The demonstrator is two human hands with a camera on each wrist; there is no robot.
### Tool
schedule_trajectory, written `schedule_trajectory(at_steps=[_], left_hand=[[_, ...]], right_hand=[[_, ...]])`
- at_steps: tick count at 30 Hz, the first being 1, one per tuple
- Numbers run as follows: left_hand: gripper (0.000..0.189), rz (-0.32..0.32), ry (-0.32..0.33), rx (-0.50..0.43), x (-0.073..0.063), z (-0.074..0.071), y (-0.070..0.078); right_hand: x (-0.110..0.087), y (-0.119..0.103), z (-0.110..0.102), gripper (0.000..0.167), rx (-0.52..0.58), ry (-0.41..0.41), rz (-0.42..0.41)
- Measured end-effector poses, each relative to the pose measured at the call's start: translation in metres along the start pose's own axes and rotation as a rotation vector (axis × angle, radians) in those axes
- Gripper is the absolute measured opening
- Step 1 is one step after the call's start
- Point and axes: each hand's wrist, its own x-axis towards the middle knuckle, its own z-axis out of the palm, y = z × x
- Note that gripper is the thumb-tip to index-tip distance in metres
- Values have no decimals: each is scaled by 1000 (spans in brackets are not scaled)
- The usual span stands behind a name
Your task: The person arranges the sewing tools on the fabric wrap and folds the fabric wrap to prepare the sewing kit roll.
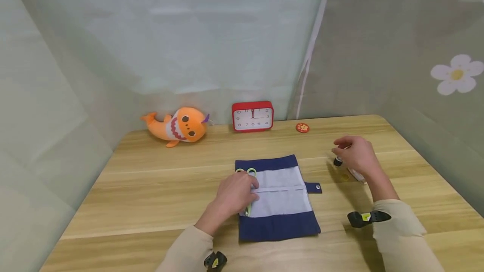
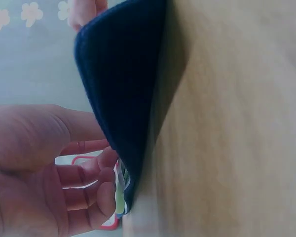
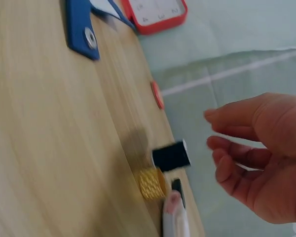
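An unfolded navy fabric pouch (image 1: 280, 226) with a pale lining and a snap tab (image 1: 313, 187) lies on the table. Green-handled scissors (image 1: 248, 210) rest lengthwise along its left side, partly covered by my left hand (image 1: 235, 191). The fingers of that hand lie over the scissors, slightly bent. Off to the right, my right hand (image 1: 357, 154) hovers with loosely bent fingers and holds nothing. Close by it in the right wrist view stand a spool of black thread (image 3: 170, 156), a gold thimble (image 3: 152, 184) with a dimpled surface, and a whitish elongated item (image 3: 174, 217).
Along the table's back edge are an orange shark plush (image 1: 181, 125), a red clock (image 1: 252, 116) and a small round red piece (image 1: 302, 127) with a yellow star. Pale cloth walls (image 1: 211, 45) enclose the wooden table (image 1: 151, 205) at the back and sides.
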Motion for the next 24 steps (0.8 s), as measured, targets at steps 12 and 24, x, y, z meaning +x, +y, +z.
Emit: schedule_trajectory(at_steps=[12, 24], left_hand=[[15, -10, -16, 2, 4, 0, 2], [9, -25, 0, -32, 2, 2, 2]], right_hand=[[-3, 9, -5, 36, -140, -133, 29], [-1, -17, 1, 29, -80, -114, -16]])
